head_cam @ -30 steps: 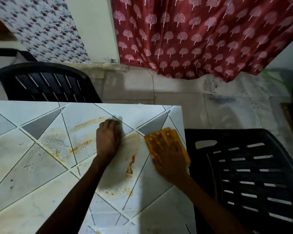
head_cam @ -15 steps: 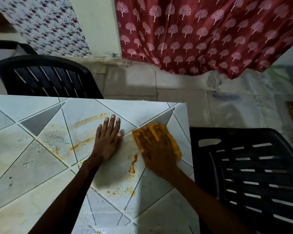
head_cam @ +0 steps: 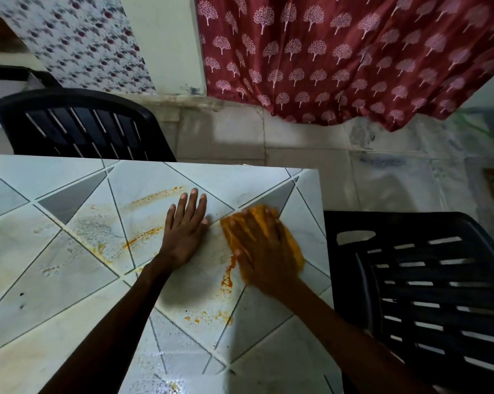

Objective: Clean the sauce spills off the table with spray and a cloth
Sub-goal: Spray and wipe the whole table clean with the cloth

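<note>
Sauce spills [head_cam: 228,273] lie on both sides of the fingers, and the orange cloth [head_cam: 294,251] lies flat under the right hand [head_cam: 263,251], near the tabletop's right edge. The right fingers [head_cam: 257,223] are spread and straight and press down on the cloth without curling round it; the hand is blurred. The left hand [head_cam: 183,237] lies palm down just beside the cloth, its fingers [head_cam: 193,203] straight and close together, holding nothing, the thumb tip almost at the cloth's edge.

Five orange marks can be counted:
- a run just below the right thumb, between the two wrists
- a long streak [head_cam: 157,193] just left of the left fingertips
- a second streak [head_cam: 143,237] beside the back of the left hand
- a scatter of drops [head_cam: 209,315] between the forearms
- a small dab [head_cam: 173,386] at the near edge, blurred

A paler yellowish film spreads further left of the left hand.

The tabletop [head_cam: 41,280] is pale with grey triangle lines. Two black slatted plastic chairs stand around it: one [head_cam: 83,123] beyond the left fingertips, against the far edge, and one [head_cam: 425,280] right of the right hand, close against the side. Past the fingertips lies a tiled floor [head_cam: 297,143], then one red curtain [head_cam: 339,52] printed with white trees and one flowered fabric [head_cam: 83,38], with a strip of pale wall [head_cam: 166,38] between them.
</note>
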